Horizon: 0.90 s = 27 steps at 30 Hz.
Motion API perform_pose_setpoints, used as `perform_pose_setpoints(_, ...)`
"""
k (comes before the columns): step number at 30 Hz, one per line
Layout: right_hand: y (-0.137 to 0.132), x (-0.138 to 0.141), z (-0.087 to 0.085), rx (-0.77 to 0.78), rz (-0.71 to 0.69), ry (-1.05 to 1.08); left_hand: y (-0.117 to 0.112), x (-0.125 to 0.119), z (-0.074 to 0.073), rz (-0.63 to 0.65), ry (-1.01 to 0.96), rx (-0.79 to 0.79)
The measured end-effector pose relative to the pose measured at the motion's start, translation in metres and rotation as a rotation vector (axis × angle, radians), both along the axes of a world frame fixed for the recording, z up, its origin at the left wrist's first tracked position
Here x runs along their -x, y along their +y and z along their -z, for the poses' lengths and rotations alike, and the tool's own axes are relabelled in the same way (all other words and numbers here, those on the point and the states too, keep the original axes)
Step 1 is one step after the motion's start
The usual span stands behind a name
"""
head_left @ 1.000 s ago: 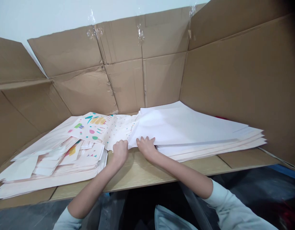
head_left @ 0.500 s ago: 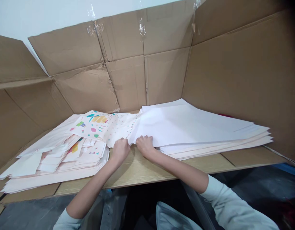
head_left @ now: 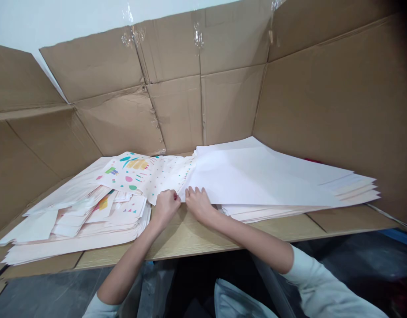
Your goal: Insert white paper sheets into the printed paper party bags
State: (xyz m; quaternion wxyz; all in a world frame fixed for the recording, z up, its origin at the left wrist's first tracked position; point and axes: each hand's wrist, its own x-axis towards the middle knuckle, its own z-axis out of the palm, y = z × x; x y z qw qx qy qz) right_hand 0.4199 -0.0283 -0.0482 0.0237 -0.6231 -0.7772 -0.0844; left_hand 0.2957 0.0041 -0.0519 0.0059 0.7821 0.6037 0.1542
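White sheet | right hand on edge | left hand grips motif-printed paper

Creased, colourfully printed paper adjoins a broad plain white sheet.

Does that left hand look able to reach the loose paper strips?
Probably yes: nothing covers the near ends of the paper strips, though the left hand seems closed on the patterned sheet.
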Motion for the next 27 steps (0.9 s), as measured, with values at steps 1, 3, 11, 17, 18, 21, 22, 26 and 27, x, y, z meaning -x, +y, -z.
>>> perform_pose_setpoints(1, -0.004, -0.009, -0.001, -0.037, -0.009, -0.028, 0.001, 0.002, 0.002, -0.007, -0.018, -0.014)
perform_pose_setpoints(3, -0.010, -0.027, -0.001, -0.063, -0.020, -0.076, 0.001, 0.004, 0.005, -0.010, -0.043, -0.049)
perform_pose_setpoints(11, -0.001, -0.019, 0.018, -0.189, -0.076, -0.070, -0.008, -0.015, 0.000, 0.040, 0.021, -0.097)
perform_pose_setpoints(17, -0.013, -0.035, 0.020, -0.192, -0.018, -0.099, -0.010, -0.009, 0.000, 0.011, -0.016, -0.030)
perform_pose_setpoints(18, -0.015, -0.041, 0.022, -0.210, -0.029, -0.122, -0.011, -0.009, 0.000, 0.009, -0.016, -0.027)
perform_pose_setpoints(21, -0.016, -0.049, 0.030, -0.269, -0.061, -0.188, -0.014, -0.014, 0.001, 0.010, 0.022, -0.031)
perform_pose_setpoints(22, -0.015, -0.048, 0.031, -0.276, -0.054, -0.199, -0.014, -0.017, 0.001, 0.007, 0.039, -0.031)
perform_pose_setpoints(26, -0.013, -0.040, 0.026, -0.238, -0.006, -0.176, -0.017, -0.019, 0.001, -0.038, 0.084, -0.083)
perform_pose_setpoints(27, -0.014, -0.040, 0.023, -0.231, 0.002, -0.170, -0.018, -0.018, 0.000, -0.057, 0.100, -0.104)
